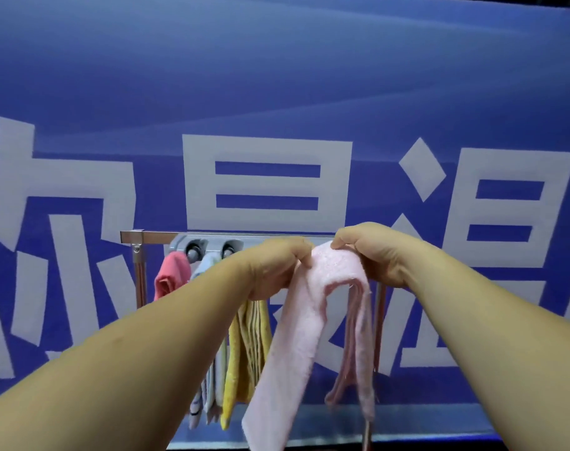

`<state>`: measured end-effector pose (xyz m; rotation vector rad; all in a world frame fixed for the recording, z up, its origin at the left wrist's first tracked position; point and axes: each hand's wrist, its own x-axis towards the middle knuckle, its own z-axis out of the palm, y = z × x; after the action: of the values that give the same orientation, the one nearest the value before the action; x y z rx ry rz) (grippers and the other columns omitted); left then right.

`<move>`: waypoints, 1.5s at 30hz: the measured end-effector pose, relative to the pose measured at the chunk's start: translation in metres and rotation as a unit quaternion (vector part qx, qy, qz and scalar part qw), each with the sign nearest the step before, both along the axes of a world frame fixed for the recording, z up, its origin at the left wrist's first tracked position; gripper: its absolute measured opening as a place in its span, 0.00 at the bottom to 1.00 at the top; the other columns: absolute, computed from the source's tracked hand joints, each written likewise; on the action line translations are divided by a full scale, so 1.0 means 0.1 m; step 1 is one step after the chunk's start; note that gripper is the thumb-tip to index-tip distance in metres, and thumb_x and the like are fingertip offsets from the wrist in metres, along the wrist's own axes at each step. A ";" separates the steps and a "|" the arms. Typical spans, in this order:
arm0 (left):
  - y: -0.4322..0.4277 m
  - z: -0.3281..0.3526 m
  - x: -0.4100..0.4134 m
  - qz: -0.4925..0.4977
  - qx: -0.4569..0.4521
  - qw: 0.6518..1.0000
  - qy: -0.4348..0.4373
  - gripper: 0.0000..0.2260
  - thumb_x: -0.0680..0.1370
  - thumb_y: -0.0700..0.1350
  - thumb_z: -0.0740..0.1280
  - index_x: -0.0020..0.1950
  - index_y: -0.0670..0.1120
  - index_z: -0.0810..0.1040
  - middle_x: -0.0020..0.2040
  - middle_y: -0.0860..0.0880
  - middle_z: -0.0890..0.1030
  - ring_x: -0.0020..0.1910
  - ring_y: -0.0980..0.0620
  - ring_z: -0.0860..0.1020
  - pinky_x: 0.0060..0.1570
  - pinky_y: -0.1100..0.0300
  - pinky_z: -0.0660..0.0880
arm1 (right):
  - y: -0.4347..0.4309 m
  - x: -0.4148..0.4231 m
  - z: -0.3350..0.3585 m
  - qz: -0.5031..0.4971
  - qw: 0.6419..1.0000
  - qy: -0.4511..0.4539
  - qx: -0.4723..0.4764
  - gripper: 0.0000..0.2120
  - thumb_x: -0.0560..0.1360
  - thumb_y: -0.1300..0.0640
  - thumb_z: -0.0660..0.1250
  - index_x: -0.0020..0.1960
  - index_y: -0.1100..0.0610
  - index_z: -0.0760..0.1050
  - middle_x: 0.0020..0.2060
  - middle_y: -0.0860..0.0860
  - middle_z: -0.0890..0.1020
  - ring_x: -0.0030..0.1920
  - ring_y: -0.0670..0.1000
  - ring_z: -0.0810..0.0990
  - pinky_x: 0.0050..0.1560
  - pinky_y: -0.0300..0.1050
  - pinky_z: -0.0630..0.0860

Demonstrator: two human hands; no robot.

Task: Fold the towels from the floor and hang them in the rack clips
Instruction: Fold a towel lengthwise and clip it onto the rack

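A metal rack (153,237) is formed by a horizontal top bar carried on two upright posts. A grey clip strip (179,244) is fixed along the bar, and two round clips (192,250) are left visible on it. A coral towel (171,275) is hung from the leftmost clip, a light blue towel (205,265) just beside it, and a folded yellow towel (241,353) next in line. A pale pink towel (329,275) is held at bar height, pinched by the left hand (277,265) and the right hand (368,252). Whether it is caught in a clip cannot be told.
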<state>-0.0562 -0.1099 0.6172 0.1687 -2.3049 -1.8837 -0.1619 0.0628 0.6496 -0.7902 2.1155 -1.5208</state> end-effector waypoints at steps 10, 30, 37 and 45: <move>-0.37 0.30 -0.49 0.133 -0.261 0.956 -0.017 0.07 0.79 0.38 0.61 0.54 0.44 0.76 0.46 0.43 0.75 0.41 0.47 0.72 0.35 0.55 0.69 | -0.53 -0.37 0.06 -0.034 0.987 0.159 0.000 0.06 0.75 0.63 0.68 0.47 0.54 0.80 0.43 0.54 0.81 0.40 0.53 0.77 0.41 0.48 0.75; -0.69 -0.06 -0.50 0.206 -0.542 0.815 -0.004 0.08 0.79 0.44 0.66 0.55 0.53 0.82 0.51 0.52 0.85 0.51 0.49 0.79 0.49 0.53 0.74 | -1.12 -0.44 -0.71 -0.061 0.794 0.565 0.215 0.11 0.83 0.56 0.57 0.58 0.47 0.77 0.46 0.48 0.83 0.53 0.55 0.77 0.61 0.51 0.62; -0.62 -0.13 -0.33 0.156 -0.565 0.810 -0.031 0.18 0.82 0.44 0.60 0.66 0.57 0.84 0.62 0.52 0.85 0.63 0.47 0.77 0.65 0.46 0.74 | -1.06 -0.19 -0.70 -0.034 0.827 0.507 0.240 0.12 0.83 0.55 0.54 0.52 0.52 0.76 0.45 0.51 0.81 0.50 0.59 0.77 0.57 0.54 0.63; -0.46 -0.10 -0.17 0.168 -0.603 0.775 -0.087 0.22 0.87 0.53 0.55 0.82 0.58 0.67 0.76 0.48 0.76 0.79 0.41 0.64 0.74 0.39 0.62 | -0.78 0.04 -0.55 -0.025 0.824 0.490 0.284 0.15 0.82 0.59 0.57 0.66 0.53 0.74 0.50 0.50 0.82 0.53 0.56 0.78 0.60 0.52 0.68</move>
<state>-0.0733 -0.1560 0.6069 0.5202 -2.8228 -0.0162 -0.1577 -0.0148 0.5944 -1.4594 3.0633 -0.3446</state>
